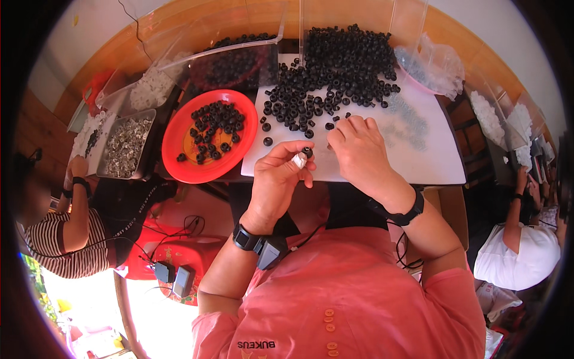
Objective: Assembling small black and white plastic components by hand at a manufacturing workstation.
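Between the thumb and fingers of my left hand [274,173] is a small round black part with a hole [307,152]. White wrapping [299,160] covers a fingertip there. My right hand [359,146] is just to the right over the white board [263,164], its fingers bent and closed together; what they hold, if anything, is hidden. Close to its fingertips lies a loose black part [329,126]. Beyond both hands a big heap of similar black parts [347,60] spreads across the board. Small clear pieces [406,122] are scattered to the right of my right hand.
Left of the board sits a red plate [173,140] with more black parts. Farther left is a tray of shiny small pieces [128,143]. Clear plastic panels [359,24] stand behind the heap, near a plastic bag [439,63]. Other people [72,233] work at both sides.
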Demonstrator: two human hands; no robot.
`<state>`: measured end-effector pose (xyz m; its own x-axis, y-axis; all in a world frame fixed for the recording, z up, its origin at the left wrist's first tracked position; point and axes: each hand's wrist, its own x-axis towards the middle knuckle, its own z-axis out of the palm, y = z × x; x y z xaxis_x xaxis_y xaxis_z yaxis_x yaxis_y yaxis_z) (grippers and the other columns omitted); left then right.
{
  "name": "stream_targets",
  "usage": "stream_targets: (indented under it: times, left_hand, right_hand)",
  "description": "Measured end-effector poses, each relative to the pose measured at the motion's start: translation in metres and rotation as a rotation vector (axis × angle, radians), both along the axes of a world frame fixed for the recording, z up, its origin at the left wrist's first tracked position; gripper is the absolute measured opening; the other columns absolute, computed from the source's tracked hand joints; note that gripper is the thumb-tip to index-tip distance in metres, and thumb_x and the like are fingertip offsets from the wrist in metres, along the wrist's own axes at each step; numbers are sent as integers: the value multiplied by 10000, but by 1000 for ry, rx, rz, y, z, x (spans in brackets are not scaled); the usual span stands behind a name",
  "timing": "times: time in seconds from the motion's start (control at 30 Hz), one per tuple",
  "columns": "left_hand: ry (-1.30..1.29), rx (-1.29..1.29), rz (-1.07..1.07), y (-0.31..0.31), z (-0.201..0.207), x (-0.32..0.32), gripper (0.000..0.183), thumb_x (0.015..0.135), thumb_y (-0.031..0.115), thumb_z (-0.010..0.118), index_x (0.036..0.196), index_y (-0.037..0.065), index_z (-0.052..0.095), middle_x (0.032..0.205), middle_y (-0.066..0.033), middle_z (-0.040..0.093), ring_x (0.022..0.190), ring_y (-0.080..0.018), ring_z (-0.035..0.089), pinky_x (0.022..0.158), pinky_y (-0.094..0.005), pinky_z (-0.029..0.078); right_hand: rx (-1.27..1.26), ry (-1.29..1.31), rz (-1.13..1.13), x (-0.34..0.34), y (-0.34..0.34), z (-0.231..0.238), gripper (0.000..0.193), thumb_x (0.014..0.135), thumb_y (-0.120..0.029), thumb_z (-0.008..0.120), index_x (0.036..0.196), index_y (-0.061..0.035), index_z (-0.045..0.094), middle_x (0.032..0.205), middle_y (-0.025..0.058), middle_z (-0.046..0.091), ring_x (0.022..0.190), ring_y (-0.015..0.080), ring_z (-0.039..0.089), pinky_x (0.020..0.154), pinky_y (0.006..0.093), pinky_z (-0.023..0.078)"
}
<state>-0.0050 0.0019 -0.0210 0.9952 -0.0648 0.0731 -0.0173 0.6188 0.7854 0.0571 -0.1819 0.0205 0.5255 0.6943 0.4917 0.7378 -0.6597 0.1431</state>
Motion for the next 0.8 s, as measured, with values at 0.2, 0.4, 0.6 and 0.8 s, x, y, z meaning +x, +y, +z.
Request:
stream_targets:
  times: [0.2,0.4,0.6,0.8]
  left_hand:
    - [18,45,-5,0,2,0,276,961,83,608,1194,-65,605,959,-123,640,838,-188,620,641,-294,513]
    - [15,126,16,-4,5,-2,255,957,52,595,1182,-68,607,958,-125,657,821,-184,638,635,-296,517]
    - [41,151,36,-7,2,-2,219,949,46,601,1138,-62,615,969,-132,674,802,-186,662,622,-299,523]
    - [25,138,36,-7,1,-2,207,945,25,595,1131,-64,614,963,-135,674,803,-190,661,620,-301,526]
  right_hand:
    - [407,266,140,-21,-4,5,117,803,-41,644,881,-78,565,846,70,567,818,266,563,703,396,382]
    - [599,359,191,-13,4,2,156,830,-3,616,951,-74,550,846,71,579,737,300,581,667,403,406]
    - [657,407,266,-9,12,-10,149,840,8,606,962,-59,553,857,84,602,732,316,605,669,415,445]
    - [748,548,330,-12,11,-15,136,843,33,611,950,-41,573,842,102,600,748,293,636,655,368,499]
